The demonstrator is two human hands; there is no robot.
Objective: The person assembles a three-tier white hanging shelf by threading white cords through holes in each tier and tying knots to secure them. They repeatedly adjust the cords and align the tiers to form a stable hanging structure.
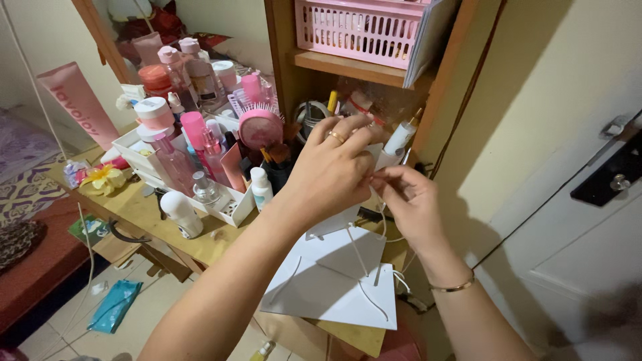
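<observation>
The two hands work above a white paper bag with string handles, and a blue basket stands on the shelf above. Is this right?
Not quite: the head view shows the basket is pink, not blue. Both the left hand and right hand do work above the white paper bag.

Two bare hands meet at the picture's centre. The left hand (331,170), wearing a ring, and the right hand (408,200), at its four o'clock, pinch a thin white cord (356,251) above a flat white sheet (328,284). At nine o'clock, a white organiser (224,204) holds pink bottles (194,130) on a wooden table (137,210).
</observation>
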